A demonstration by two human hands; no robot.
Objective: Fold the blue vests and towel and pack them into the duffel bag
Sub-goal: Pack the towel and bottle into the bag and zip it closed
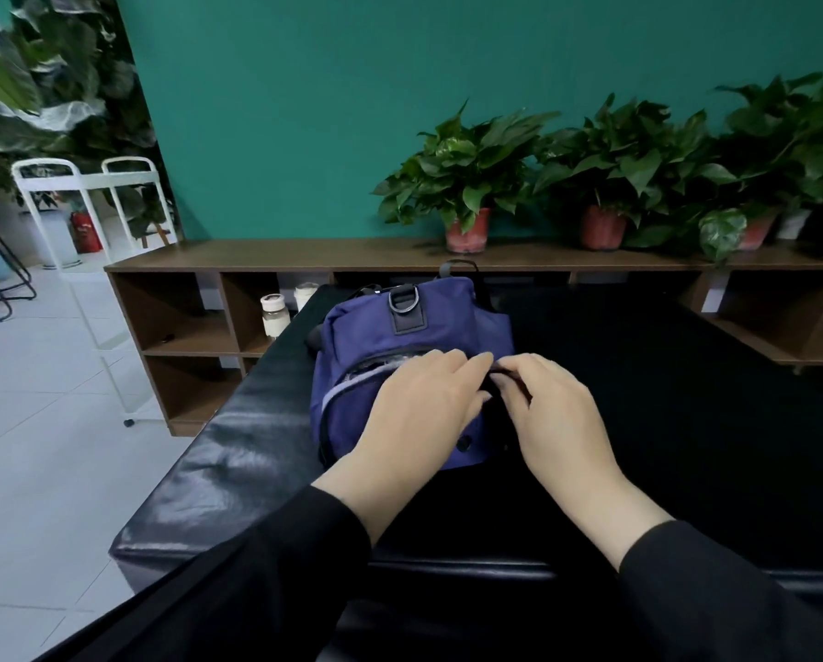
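1. Two black sleeves (266,580) are reaching in from the near edge, one at the left and one at the right.
2. The left hand (419,413) is lying over the top of the blue duffel bag (400,336), fingers fairly straight and pressing the fabric down beside the zip; it is not gripping anything that can be seen.
3. The right hand (557,413) is sitting just right of it, with thumb and fingertips curling in to pinch something small and dark at the bag's top, probably the zip pull.
4. The bag is resting on a black padded table (686,422), towards its far left part, with a metal ring (403,298) on its far end.
5. The zip opening (376,370) is showing a curved gap on the left with something pale inside; the vests and towel are not visible anywhere else, so they are likely packed already.
6. The step appears to be closing the zip. To do it well: keep the left hand holding the fabric flat and taut, tuck any cloth clear of the teeth, and pull steadily along the curve.
7. Far behind, potted plants (466,183) are standing on a wooden shelf (266,260) against a green wall.
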